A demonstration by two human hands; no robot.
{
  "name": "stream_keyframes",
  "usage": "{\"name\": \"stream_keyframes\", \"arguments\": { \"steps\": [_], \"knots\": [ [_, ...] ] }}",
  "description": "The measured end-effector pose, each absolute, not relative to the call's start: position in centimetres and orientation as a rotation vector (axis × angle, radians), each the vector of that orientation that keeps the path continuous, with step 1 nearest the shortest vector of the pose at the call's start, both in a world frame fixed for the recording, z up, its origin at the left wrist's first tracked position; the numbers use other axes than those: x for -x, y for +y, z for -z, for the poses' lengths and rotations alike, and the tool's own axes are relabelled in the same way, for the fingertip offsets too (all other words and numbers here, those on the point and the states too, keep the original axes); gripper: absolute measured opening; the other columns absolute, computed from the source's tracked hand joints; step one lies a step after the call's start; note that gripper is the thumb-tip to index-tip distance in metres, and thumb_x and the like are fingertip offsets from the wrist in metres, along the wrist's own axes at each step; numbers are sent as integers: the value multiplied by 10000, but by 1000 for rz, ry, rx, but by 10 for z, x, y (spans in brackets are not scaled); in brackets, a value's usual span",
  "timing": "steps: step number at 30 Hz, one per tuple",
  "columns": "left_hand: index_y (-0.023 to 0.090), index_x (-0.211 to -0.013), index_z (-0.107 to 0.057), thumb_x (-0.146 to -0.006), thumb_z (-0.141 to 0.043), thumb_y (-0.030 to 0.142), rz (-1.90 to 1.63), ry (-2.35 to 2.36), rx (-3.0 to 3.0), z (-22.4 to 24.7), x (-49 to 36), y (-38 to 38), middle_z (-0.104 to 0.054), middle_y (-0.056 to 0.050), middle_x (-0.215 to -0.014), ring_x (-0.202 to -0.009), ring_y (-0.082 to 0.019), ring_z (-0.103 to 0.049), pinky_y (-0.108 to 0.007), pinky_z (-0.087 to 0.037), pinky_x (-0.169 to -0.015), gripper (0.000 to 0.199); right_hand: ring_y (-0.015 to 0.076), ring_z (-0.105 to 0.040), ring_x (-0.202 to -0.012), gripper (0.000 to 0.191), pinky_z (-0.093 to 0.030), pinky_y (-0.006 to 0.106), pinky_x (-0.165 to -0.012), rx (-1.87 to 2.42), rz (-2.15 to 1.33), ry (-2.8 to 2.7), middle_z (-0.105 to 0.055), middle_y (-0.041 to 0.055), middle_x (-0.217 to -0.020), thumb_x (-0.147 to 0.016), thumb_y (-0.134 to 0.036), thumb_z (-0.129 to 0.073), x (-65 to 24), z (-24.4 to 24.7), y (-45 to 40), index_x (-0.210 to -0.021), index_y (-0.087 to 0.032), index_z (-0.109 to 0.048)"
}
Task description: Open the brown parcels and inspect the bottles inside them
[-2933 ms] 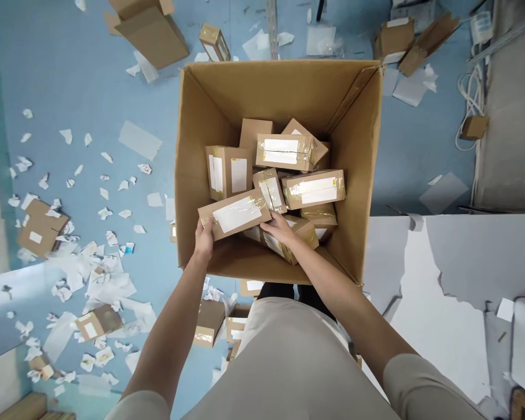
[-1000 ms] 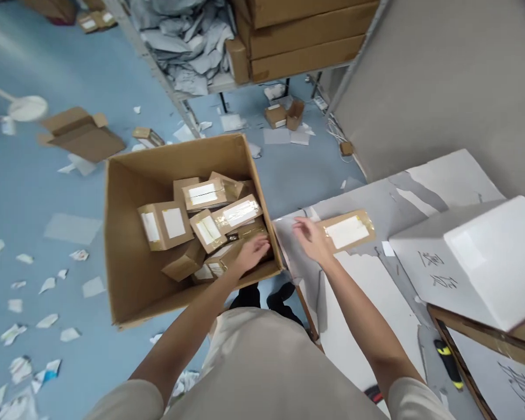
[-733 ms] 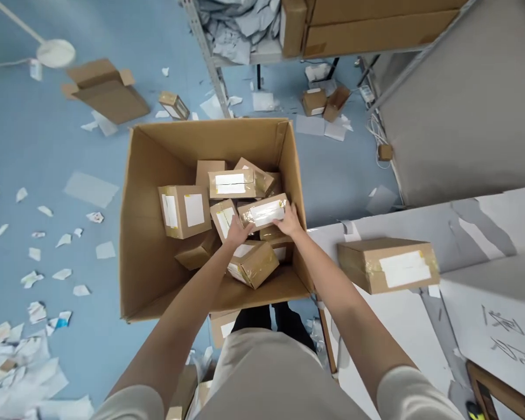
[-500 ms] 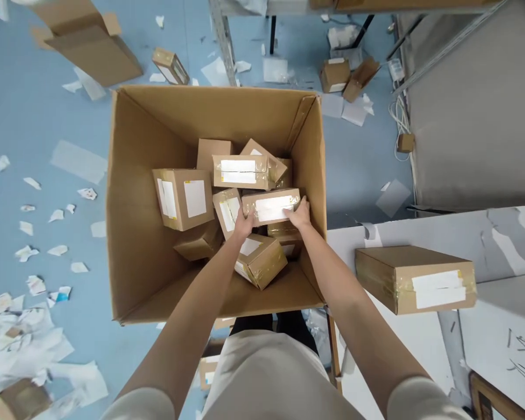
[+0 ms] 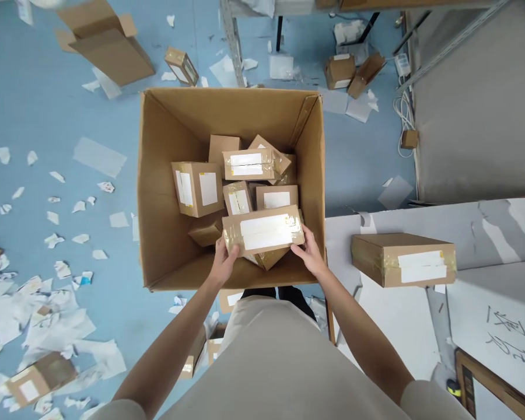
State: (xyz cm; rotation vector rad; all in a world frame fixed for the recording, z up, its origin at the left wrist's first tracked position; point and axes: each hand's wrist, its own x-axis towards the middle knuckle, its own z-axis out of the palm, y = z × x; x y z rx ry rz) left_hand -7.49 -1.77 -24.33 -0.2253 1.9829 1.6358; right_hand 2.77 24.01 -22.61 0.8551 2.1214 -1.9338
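Between my hands is a taped cardboard box (image 5: 265,232) with white labels, raised above the other boxes in a large open carton (image 5: 168,271). My left hand (image 5: 223,259) grips its left end, and my right hand (image 5: 311,252) grips its right end. Below and behind it lie several smaller labelled boxes: a squarish box (image 5: 198,188) at the left, a flat box (image 5: 248,164) at the back, and a box (image 5: 276,197) just behind the held one. The held box partly covers another taped box (image 5: 273,258) underneath.
A longer taped box (image 5: 403,260) rests on the white surface at the right. An open empty carton (image 5: 114,55) and a small box (image 5: 181,66) are on the blue floor beyond. Paper scraps (image 5: 48,315) litter the floor at the left. A table leg (image 5: 231,44) stands behind the carton.
Both hands have lifted the held box up and towards me, so it looks larger and uncovers a box behind it. The view has shifted slightly.
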Motion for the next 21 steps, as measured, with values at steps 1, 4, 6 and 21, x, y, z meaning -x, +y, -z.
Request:
{"name": "stream_keyframes", "arguments": {
  "steps": [1, 4, 6, 21],
  "knots": [
    [227, -1264, -521, -752, -647, 521, -1637, 1956, 203, 240, 68, -16, -534, -88, -1273, -1258, -250, -446, -382, -329, -1089, 603, 240, -441, -1283, 823, -409, 403, -1036, -843, 1971, 2072, -389, 75, -1458, -769, -507, -629, -34, 223, 236, -1466, -289, -249],
    [202, -1270, -499, -747, -650, 519, -1643, 1928, 107, 224, 59, -6, -561, -101, -1241, -1201, -261, -493, -393, -367, -1054, 630, 223, -527, -1186, 834, -458, 385, -980, -854, 2006, 2038, -431, 84, -1419, -794, -525, -590, -42, 208, 228, -1486, -287, -191],
    [177, -1236, -519, -751, -637, 535, -1616, 2063, 18, 205, 57, -2, -577, -111, -1193, -1156, -276, -518, -411, -380, -1032, 614, 224, -541, -1156, 807, -474, 379, -951, -867, 1989, 2154, -439, 94, -1395, -811, -522, -570, -46, 188, 227, -1487, -292, -195],
    [227, -1461, -252, -831, -548, 513, -1106, 1690, -1011, 62, -121, 97, -621, -118, -1176, -1028, -257, -608, -397, -508, -858, 753, 255, -575, -997, 501, -479, 408, -841, -1819, 1374, 2907, -600, 117, -1145, -889, -481, -455, -368, 44, 283, -1295, -188, -479]
  ]
}}
